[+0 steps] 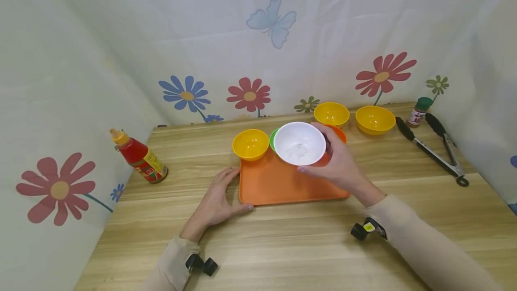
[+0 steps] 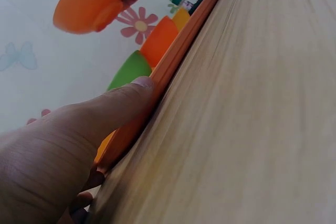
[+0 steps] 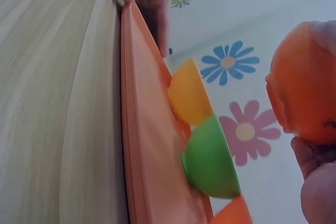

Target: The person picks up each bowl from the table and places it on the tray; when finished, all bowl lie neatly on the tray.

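My right hand [image 1: 343,165] holds a bowl [image 1: 300,143], white inside and orange outside, above the orange tray [image 1: 282,187]. Fingers and thumb grip its right side, and the wrist views show it raised and apart from the others. My left hand [image 1: 216,201] holds the tray's near left corner, thumb [image 2: 128,95] on the front rim and fingers along the left side. Along the tray's far side sit a yellow bowl [image 1: 250,144], a green bowl [image 3: 211,158] and an orange bowl [image 2: 159,41]. From the head view, the raised bowl hides most of the green one.
Two yellow bowls [image 1: 331,114] [image 1: 375,120] stand at the back right. Black-handled tongs [image 1: 436,152] lie at the right near a green-capped spice jar [image 1: 418,112]. A red sauce bottle [image 1: 141,158] stands at the left. A flowered curtain [image 1: 218,48] encloses the wooden table [image 1: 274,246].
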Tool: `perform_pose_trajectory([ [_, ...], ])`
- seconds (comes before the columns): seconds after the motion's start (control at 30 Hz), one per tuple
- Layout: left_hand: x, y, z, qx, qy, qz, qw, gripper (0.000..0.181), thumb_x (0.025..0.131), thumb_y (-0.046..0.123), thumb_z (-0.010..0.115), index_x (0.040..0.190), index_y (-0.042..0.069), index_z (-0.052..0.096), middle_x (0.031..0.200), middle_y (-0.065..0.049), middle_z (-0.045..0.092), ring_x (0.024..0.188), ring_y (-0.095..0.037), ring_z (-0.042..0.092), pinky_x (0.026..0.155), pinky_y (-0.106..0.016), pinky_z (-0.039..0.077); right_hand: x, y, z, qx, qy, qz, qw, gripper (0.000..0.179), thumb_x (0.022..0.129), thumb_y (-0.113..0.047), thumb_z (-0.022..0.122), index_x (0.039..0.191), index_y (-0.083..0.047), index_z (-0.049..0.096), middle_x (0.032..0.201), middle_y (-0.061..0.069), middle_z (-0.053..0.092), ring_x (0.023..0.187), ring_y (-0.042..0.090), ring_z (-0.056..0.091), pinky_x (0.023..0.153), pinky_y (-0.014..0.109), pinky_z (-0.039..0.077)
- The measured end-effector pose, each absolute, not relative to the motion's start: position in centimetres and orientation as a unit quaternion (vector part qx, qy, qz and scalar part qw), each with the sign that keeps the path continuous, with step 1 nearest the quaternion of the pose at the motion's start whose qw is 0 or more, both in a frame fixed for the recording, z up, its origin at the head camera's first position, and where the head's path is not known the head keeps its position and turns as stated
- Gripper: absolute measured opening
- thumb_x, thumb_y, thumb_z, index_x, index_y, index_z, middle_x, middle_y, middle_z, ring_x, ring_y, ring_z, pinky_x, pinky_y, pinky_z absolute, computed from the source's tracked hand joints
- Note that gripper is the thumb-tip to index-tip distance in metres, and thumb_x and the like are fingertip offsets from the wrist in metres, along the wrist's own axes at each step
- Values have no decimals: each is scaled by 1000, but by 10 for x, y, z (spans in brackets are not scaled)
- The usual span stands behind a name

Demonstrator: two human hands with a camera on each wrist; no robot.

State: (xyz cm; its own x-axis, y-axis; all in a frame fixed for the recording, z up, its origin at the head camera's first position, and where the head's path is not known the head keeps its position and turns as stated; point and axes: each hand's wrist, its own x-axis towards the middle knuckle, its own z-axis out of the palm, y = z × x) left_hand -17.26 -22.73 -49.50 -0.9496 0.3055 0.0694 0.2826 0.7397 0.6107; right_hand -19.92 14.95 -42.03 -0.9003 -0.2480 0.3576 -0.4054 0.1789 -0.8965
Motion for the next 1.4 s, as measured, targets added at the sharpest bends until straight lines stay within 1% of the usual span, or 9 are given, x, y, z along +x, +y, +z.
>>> perform_pose_trajectory([
  [0.2,-173,-226,-497,174,929,327,4,122,76,66,97,172,13,42,174,-13,41,163,-36,35,132,-64,33,-196,127,-419,234,-755,610,53,108,75,-14,105,165,-14,45,159,2,55,143,24,55,122,26,47],
  [0.37,-175,-227,-500,183,928,325,-11,121,76,65,98,170,12,44,173,-12,43,161,-36,38,131,-63,36,-196,107,-419,259,-740,619,30,108,75,-16,106,165,-17,46,159,1,56,144,24,56,126,39,46],
  [0.43,-175,-228,-499,183,927,327,-13,121,75,63,99,170,13,44,172,-10,44,161,-34,38,131,-62,36,-195,99,-420,265,-742,616,17,107,76,-18,105,165,-19,45,159,-1,55,145,23,56,127,43,46],
  [0.53,-176,-230,-499,186,926,329,-20,120,74,63,99,170,16,45,170,-7,46,160,-32,40,131,-62,37,-194,87,-423,269,-749,605,1,108,78,-22,104,167,-19,43,159,-1,55,144,22,57,126,45,47],
  [0.7,-177,-231,-499,203,916,345,-33,113,73,62,101,166,20,51,166,-2,52,159,-30,41,131,-62,36,-192,70,-431,276,-742,610,-26,109,78,-23,104,167,-15,41,159,4,56,143,27,58,126,50,48],
  [0.93,-178,-229,-499,216,903,370,-36,111,72,55,104,165,24,52,167,0,53,158,-30,42,131,-63,34,-191,57,-447,270,-749,602,-57,108,79,-28,105,166,-18,43,157,0,58,140,23,60,125,48,49],
  [1.13,-177,-229,-498,209,906,365,-37,112,71,57,104,165,23,52,165,1,55,158,-28,42,133,-59,33,-191,53,-459,275,-758,588,-67,110,75,-32,106,165,-21,44,155,-4,59,138,20,60,123,48,50],
  [1.3,-177,-229,-499,220,900,375,-39,107,71,55,104,162,29,54,159,6,58,155,-26,45,131,-61,34,-192,51,-467,289,-756,583,-70,109,74,-31,106,163,-18,45,154,-2,59,138,21,60,123,50,49],
  [1.4,-178,-229,-499,224,899,374,-41,104,71,54,105,159,30,57,155,8,59,152,-24,47,130,-61,36,-192,50,-471,293,-754,584,-74,108,74,-30,106,163,-16,46,155,0,60,139,22,60,123,51,48],
])
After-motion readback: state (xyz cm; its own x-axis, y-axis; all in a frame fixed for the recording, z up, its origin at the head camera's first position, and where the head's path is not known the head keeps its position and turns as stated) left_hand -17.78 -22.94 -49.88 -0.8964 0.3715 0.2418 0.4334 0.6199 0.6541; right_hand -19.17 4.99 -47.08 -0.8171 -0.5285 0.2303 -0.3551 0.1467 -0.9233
